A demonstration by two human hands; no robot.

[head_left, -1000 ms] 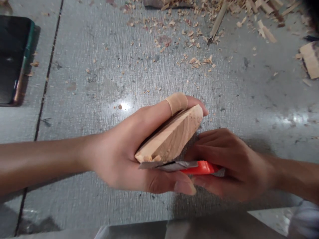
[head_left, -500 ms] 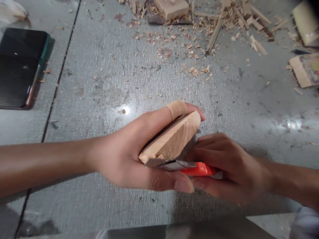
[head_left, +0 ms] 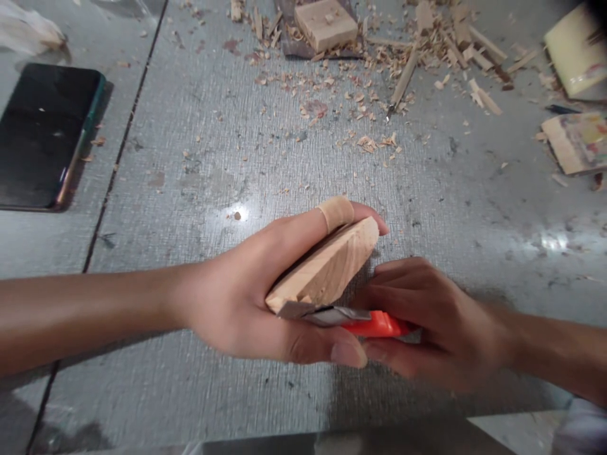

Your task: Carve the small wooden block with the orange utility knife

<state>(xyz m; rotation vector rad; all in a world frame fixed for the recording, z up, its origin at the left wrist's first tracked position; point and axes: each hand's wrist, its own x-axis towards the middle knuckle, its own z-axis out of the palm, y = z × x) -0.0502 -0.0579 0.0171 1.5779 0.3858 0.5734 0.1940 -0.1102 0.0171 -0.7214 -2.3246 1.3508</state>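
Note:
My left hand (head_left: 256,284) is wrapped round a pale block of wood (head_left: 332,262) with cut, slanting faces. A tan bandage (head_left: 336,213) circles its index finger, and its thumb lies along the near side. In my right hand (head_left: 436,322) is a utility knife (head_left: 374,323) with an orange-red handle, gripped between thumb and curled fingers. The blade (head_left: 294,308) points left and lies against the near left end of the wood, just above my left thumb. Part of the handle is hidden in my right hand.
A black phone (head_left: 45,136) lies at the left. Toward the back are a square wood block (head_left: 326,24), scattered shavings (head_left: 374,142) and a thin pen-like tool (head_left: 403,82). At the right sit a painted wood piece (head_left: 576,142) and a yellowish block (head_left: 576,54).
The view has shifted slightly, so the background things sit a little lower. Both hands keep their grips, with the blade still against the wood's left end.

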